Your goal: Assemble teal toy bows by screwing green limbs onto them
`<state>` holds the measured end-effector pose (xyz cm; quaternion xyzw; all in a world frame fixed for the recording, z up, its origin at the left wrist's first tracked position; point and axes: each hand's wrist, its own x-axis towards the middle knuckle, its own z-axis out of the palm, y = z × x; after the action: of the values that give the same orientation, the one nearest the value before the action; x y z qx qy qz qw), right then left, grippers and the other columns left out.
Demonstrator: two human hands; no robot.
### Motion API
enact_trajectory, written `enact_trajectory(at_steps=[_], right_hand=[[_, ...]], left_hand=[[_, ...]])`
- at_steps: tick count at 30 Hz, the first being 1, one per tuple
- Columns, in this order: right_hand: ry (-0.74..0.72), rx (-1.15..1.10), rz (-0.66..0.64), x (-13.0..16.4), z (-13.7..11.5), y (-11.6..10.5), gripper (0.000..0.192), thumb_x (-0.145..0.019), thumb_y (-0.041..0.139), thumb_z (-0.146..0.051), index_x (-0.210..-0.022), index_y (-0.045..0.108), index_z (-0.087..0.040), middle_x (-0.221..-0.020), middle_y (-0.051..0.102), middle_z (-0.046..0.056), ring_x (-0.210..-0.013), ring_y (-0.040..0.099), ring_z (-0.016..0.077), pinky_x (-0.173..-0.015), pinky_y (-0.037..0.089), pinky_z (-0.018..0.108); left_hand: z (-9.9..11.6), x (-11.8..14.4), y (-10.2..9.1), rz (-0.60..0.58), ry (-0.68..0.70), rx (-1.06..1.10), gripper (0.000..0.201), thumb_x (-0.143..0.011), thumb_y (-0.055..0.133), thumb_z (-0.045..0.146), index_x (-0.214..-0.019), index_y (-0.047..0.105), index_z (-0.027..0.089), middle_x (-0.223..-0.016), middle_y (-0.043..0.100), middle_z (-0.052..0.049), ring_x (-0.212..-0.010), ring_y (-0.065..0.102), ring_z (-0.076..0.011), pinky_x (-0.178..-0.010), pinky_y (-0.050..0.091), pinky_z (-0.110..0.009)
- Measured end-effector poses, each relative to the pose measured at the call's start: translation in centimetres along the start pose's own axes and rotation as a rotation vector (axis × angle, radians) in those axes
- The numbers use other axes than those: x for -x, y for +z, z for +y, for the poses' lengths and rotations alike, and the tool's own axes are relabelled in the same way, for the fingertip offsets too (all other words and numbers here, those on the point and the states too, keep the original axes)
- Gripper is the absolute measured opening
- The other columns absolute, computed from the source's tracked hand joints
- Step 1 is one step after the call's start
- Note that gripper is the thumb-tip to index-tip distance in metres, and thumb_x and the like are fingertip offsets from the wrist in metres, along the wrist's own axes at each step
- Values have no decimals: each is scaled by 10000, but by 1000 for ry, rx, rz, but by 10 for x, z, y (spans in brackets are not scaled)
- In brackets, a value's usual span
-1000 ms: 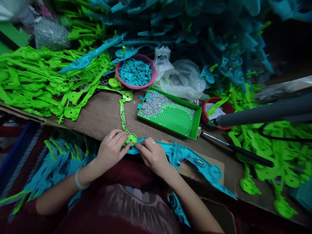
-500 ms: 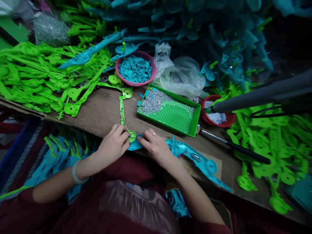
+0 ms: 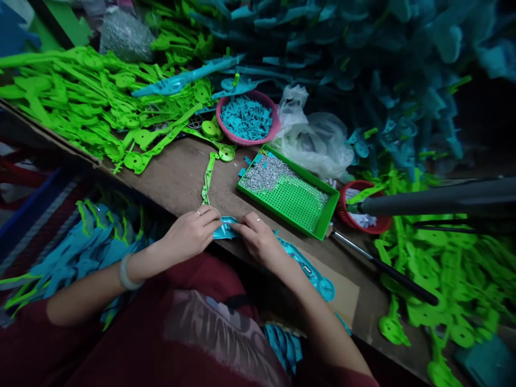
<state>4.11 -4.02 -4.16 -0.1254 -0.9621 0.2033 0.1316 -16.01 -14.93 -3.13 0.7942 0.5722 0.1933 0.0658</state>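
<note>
At the near edge of the wooden bench (image 3: 177, 177), the left hand (image 3: 189, 236) and the right hand (image 3: 258, 242) meet with fingertips pinched on the end of a long teal plastic piece (image 3: 226, 230). The left hand closes on its left tip, the right hand presses on it from the right; the rest of the teal piece runs away to the right under the right wrist and ends in a round disc near the bench's near edge. A thin green plastic strip (image 3: 208, 177) lies on the bench just beyond the left hand, reaching far toward a small green disc.

To the right of the strip sits a green tray (image 3: 322, 215), part filled with small silvery parts at its far left corner. Beyond it stands a pink bowl (image 3: 245, 141) of teal bits, and a crumpled clear plastic bag (image 3: 314, 140) lies to its right. A red bowl (image 3: 379, 223) is just right of the tray. A heap of green plastic parts (image 3: 80, 97) covers the far left.
</note>
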Motion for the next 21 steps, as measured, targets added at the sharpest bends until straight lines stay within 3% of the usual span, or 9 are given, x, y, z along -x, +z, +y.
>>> enact_trajectory(at_steps=[5,10,21], right_hand=[[11,-148,62,4,2,-1,229,-969,411,-106,-1106,589,-152,-929,576,87,-862,510,182,-722,461,299],[25,-201,46,4,2,-2,224,-976,405,-119,-1092,594,-153,-931,573,81,-873,504,178,-751,463,304],[-1,130,-17,3,2,-1,275,-1001,372,-165,-1042,643,-141,-883,499,75,-817,420,189,-667,372,295]], left_hand=[[8,2,11,77,-25,-100,202,-959,509,250,-975,658,114,-1013,644,-124,-1040,558,-284,-862,528,-425],[8,5,18,124,-23,-106,170,-954,535,228,-1029,658,137,-972,650,-97,-1009,565,-263,-849,512,-405],[5,-2,14,105,92,-119,171,-970,525,209,-1029,653,113,-946,659,-78,-974,569,-240,-870,480,-385]])
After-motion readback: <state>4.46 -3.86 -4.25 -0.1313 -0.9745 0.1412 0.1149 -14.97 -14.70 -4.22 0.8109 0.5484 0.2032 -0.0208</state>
